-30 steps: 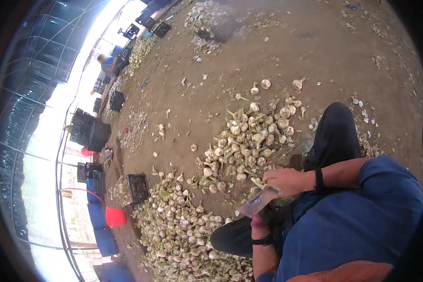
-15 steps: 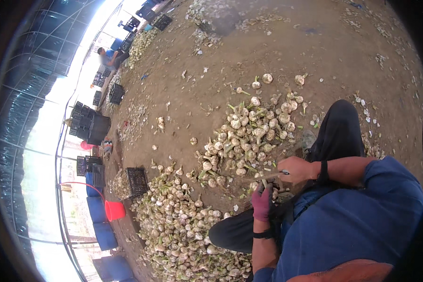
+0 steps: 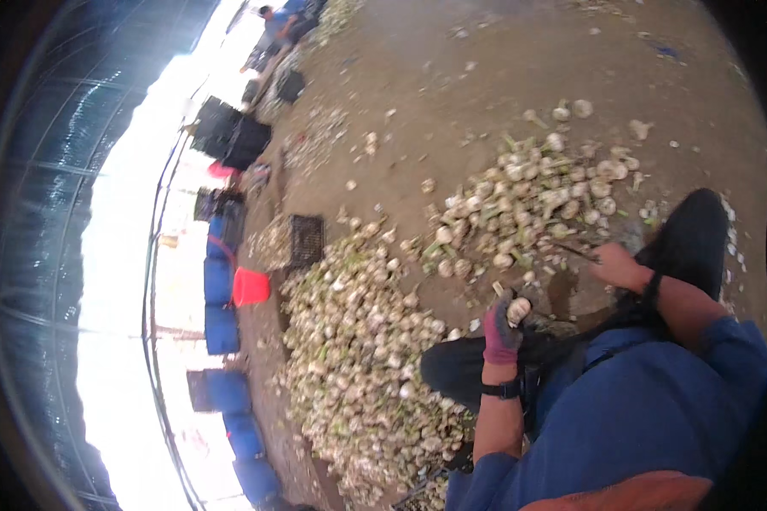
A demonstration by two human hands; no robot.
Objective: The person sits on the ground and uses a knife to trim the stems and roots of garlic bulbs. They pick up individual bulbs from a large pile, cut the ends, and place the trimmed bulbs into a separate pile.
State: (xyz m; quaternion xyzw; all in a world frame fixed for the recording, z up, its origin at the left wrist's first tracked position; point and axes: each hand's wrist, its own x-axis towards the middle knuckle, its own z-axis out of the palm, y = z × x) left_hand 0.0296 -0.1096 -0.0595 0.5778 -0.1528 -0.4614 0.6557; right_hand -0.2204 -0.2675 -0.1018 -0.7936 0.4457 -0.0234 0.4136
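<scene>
My left hand (image 3: 501, 330), in a pink and grey glove, is closed around a garlic bulb (image 3: 518, 310); a piece of stem pokes out near the fingertips. Bare and apart from it, my right hand (image 3: 619, 267) grips a knife (image 3: 576, 252) whose dark blade points left. Beyond the hands lies a heap of garlic bulbs (image 3: 528, 192) with short stems on the dirt floor. A much larger garlic pile (image 3: 358, 349) spreads to the left of my bent knee.
A black crate (image 3: 306, 241) borders the large pile, with a red bucket (image 3: 250, 287) farther left. Blue barrels (image 3: 222, 330) line the left side. Stacked black crates (image 3: 230, 132) stand farther off, and another person (image 3: 281, 25) sits at the far left.
My hands have separated: the right moved right with the knife, the left turned with the garlic bulb near my knee. The whole view has shifted, so the surroundings sit farther right.
</scene>
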